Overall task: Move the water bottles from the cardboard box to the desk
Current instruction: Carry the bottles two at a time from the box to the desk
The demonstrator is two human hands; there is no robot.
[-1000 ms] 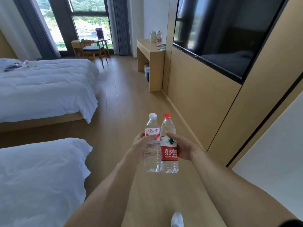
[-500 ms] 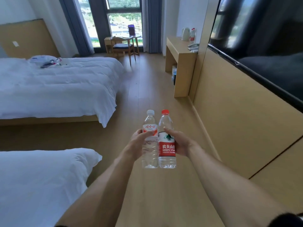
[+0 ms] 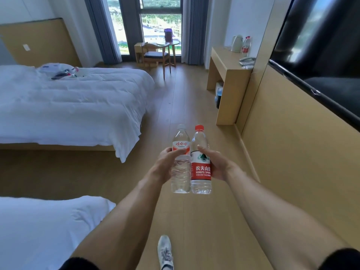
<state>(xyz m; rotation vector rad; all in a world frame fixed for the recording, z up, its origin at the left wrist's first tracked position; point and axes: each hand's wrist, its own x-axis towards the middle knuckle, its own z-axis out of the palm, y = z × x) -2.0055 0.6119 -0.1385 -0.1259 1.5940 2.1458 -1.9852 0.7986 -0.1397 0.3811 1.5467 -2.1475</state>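
While both bottles are in the air, the step in hand looks like the carry toward the bench [image 3: 229,65], which stands far ahead on the right against the wall. The left hand [image 3: 165,164] curls round the white-cap bottle [image 3: 180,164] at its label, thumb across the front; the right hand [image 3: 216,164] wraps the red-cap bottle [image 3: 200,168] at mid-body, thumb lying over the upper label. Neither hand has spare fingers free.

To do this well, I would keep the two bottles pressed side to side as they are now, since they touch along their length and steady each other. Grips sit near the middle of each bottle, which should stop them swinging. Walking on up the bare floor [image 3: 185,98] between the bed [image 3: 78,102] on the left and the wall panel on the right seems the plain route; a shoe [image 3: 165,250] shows at the near edge, mid-stride. On arrival, bases should go down first on a free part of the bench top, apart from the kettle [image 3: 237,43], the bottle [image 3: 246,44] beside it and the phone [image 3: 247,61] nearer the front edge.

Both bottles stand upright, long axes close to vertical, caps pointing up and a little away from the person, bases toward the floor. Labels face the camera. No cardboard box is in view.
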